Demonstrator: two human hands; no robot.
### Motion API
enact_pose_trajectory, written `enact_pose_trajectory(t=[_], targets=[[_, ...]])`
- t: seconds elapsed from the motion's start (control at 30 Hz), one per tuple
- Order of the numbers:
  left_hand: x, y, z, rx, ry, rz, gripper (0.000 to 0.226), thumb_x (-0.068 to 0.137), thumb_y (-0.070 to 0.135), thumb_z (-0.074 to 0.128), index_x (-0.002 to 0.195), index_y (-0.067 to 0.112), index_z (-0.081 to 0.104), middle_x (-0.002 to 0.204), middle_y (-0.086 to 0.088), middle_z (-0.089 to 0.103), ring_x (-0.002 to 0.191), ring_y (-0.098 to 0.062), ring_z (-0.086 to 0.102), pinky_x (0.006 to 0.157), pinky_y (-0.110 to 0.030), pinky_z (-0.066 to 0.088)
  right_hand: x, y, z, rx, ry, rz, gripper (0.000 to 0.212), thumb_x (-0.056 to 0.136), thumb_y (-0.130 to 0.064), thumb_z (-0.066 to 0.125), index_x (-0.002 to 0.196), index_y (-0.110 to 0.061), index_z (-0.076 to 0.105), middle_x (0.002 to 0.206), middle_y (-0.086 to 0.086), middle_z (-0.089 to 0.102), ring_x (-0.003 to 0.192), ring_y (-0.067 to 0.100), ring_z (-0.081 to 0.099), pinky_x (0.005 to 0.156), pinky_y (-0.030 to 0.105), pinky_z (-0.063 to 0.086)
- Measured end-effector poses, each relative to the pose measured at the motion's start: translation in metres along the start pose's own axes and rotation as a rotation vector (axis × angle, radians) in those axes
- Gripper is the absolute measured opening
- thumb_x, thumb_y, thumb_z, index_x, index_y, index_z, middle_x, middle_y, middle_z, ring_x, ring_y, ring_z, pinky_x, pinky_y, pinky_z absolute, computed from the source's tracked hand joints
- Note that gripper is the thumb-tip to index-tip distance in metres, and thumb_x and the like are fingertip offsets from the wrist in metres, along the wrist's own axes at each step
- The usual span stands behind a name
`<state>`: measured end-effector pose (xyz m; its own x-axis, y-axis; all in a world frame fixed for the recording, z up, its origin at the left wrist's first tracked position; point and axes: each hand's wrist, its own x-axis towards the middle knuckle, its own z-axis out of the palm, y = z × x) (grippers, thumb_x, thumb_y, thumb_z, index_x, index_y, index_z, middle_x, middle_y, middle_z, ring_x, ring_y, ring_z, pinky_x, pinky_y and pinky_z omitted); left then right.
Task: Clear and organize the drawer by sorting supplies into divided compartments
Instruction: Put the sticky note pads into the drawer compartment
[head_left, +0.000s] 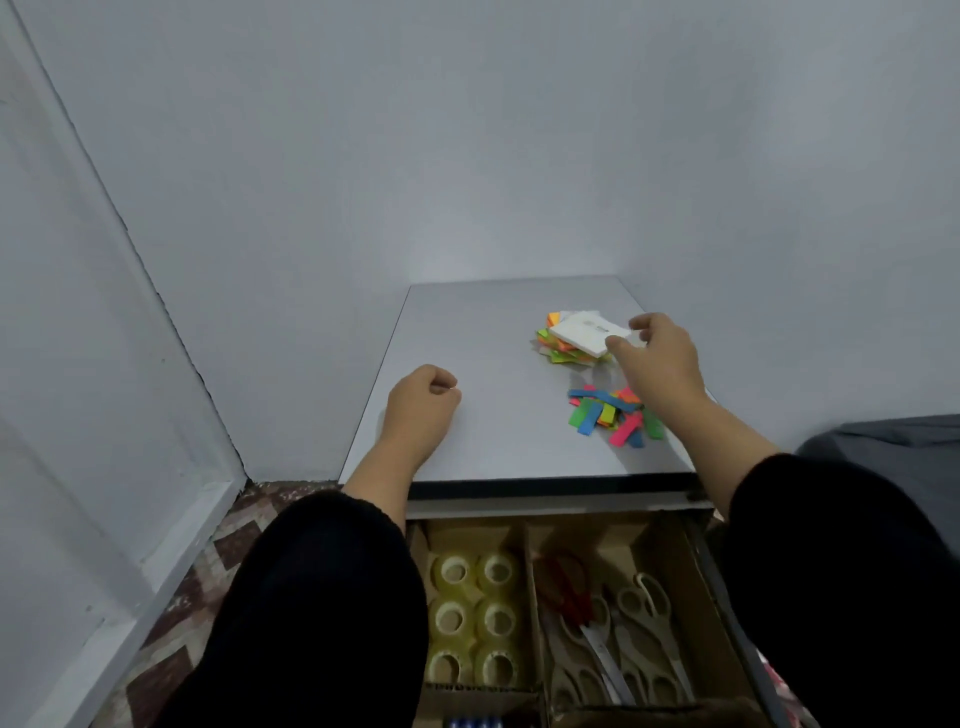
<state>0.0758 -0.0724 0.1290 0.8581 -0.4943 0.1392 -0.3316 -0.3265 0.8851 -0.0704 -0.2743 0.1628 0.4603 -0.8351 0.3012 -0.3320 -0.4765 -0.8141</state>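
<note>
My right hand (655, 358) pinches the near edge of a white card (584, 335) that lies on a heap of bright sticky notes (558, 349) at the back right of the cabinet top (483, 332). A loose scatter of coloured paper strips (613, 415) lies just under my right wrist. My left hand (423, 408) rests on the cabinet top as a curled fist with nothing in it. Below, the open drawer (727, 597) holds cardboard dividers: clear tape rolls (475, 618) fill the left compartment, and several scissors (613, 639), one red-handled, lie in the right one.
Grey walls close in behind and to the left. Patterned floor (208, 561) shows at the lower left. A dark grey fabric surface (904, 441) sits to the right of the cabinet. Small blue items (475, 722) peek from the front drawer compartment.
</note>
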Motion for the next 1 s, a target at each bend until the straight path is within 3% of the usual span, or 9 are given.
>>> enact_pose_trajectory(t=[0.1, 0.17, 0.27, 0.4, 0.5, 0.63, 0.8, 0.93, 1.0], targets=[[0.009, -0.004, 0.001, -0.108, 0.034, -0.03, 0.015, 0.087, 0.01, 0.055, 0.087, 0.024, 0.061, 0.088, 0.001, 0.06, 0.083, -0.016, 0.057, 0.071, -0.025, 0.047, 0.039, 0.0, 0.008, -0.046, -0.092, 0.161, 0.062, 0.09, -0.033, 0.061, 0.141, -0.006, 0.038, 0.139, 0.016, 0.044, 0.124, 0.031, 0.046, 0.091, 0.034, 0.04], [0.011, -0.006, 0.001, -0.137, 0.026, -0.03, 0.017, 0.087, 0.009, 0.055, 0.086, 0.025, 0.061, 0.086, 0.0, 0.06, 0.08, -0.015, 0.057, 0.069, -0.025, 0.046, 0.059, -0.002, 0.014, -0.043, -0.171, 0.258, 0.069, 0.09, -0.036, 0.062, 0.142, 0.0, 0.034, 0.137, 0.018, 0.045, 0.123, 0.033, 0.046, 0.092, 0.036, 0.04], [0.014, -0.01, 0.002, -0.165, 0.029, -0.012, 0.017, 0.087, 0.009, 0.056, 0.086, 0.024, 0.063, 0.083, 0.0, 0.06, 0.078, -0.014, 0.056, 0.066, -0.024, 0.044, 0.078, -0.005, 0.026, -0.033, -0.269, 0.3, 0.064, 0.09, -0.037, 0.063, 0.134, 0.005, 0.044, 0.119, 0.017, 0.052, 0.108, 0.032, 0.051, 0.081, 0.034, 0.039], [0.015, -0.012, 0.005, -0.191, 0.033, -0.013, 0.016, 0.086, 0.008, 0.058, 0.085, 0.023, 0.064, 0.079, 0.0, 0.06, 0.075, -0.013, 0.056, 0.065, -0.023, 0.043, 0.091, -0.013, 0.04, -0.184, -0.343, 0.327, 0.057, 0.092, -0.037, 0.06, 0.131, 0.003, 0.049, 0.129, 0.018, 0.054, 0.103, 0.032, 0.053, 0.08, 0.033, 0.04], [0.017, -0.013, 0.004, -0.223, 0.039, -0.013, 0.015, 0.086, 0.007, 0.059, 0.085, 0.021, 0.064, 0.076, 0.001, 0.058, 0.073, -0.012, 0.054, 0.064, -0.022, 0.042, 0.094, -0.025, 0.05, -0.235, -0.388, 0.347, 0.057, 0.093, -0.037, 0.06, 0.131, 0.004, 0.047, 0.129, 0.019, 0.053, 0.112, 0.034, 0.054, 0.084, 0.036, 0.042], [0.016, -0.012, 0.005, -0.227, 0.056, -0.012, 0.016, 0.086, 0.006, 0.058, 0.084, 0.021, 0.064, 0.077, 0.001, 0.058, 0.072, -0.013, 0.054, 0.065, -0.023, 0.043, 0.091, -0.036, 0.061, -0.232, -0.471, 0.333, 0.056, 0.091, -0.032, 0.063, 0.132, 0.004, 0.046, 0.128, 0.019, 0.054, 0.114, 0.033, 0.054, 0.103, 0.041, 0.043], [0.015, -0.009, 0.005, -0.211, 0.1, -0.001, 0.014, 0.088, 0.01, 0.057, 0.085, 0.022, 0.063, 0.083, 0.0, 0.063, 0.077, -0.015, 0.056, 0.069, -0.026, 0.046, 0.064, -0.056, 0.068, -0.2, -0.643, 0.258, 0.051, 0.092, -0.021, 0.062, 0.136, 0.001, 0.047, 0.132, 0.018, 0.053, 0.12, 0.034, 0.051, 0.106, 0.043, 0.041], [0.008, -0.002, 0.004, -0.238, 0.119, 0.011, 0.012, 0.094, 0.026, 0.055, 0.091, 0.017, 0.063, 0.091, -0.004, 0.065, 0.087, -0.021, 0.061, 0.077, -0.035, 0.054, 0.033, -0.061, 0.066, -0.18, -0.767, 0.144, 0.044, 0.091, -0.017, 0.063, 0.133, -0.008, 0.054, 0.131, 0.011, 0.056, 0.12, 0.029, 0.052, 0.107, 0.04, 0.041], [0.007, 0.002, 0.003, -0.242, 0.117, 0.02, 0.022, 0.094, 0.033, 0.056, 0.095, 0.012, 0.064, 0.087, -0.002, 0.062, 0.08, -0.016, 0.059, 0.066, -0.026, 0.053, 0.024, -0.061, 0.067, -0.187, -0.822, 0.112, 0.043, 0.088, -0.019, 0.066, 0.131, -0.012, 0.059, 0.13, 0.009, 0.058, 0.118, 0.029, 0.054, 0.106, 0.041, 0.042]])
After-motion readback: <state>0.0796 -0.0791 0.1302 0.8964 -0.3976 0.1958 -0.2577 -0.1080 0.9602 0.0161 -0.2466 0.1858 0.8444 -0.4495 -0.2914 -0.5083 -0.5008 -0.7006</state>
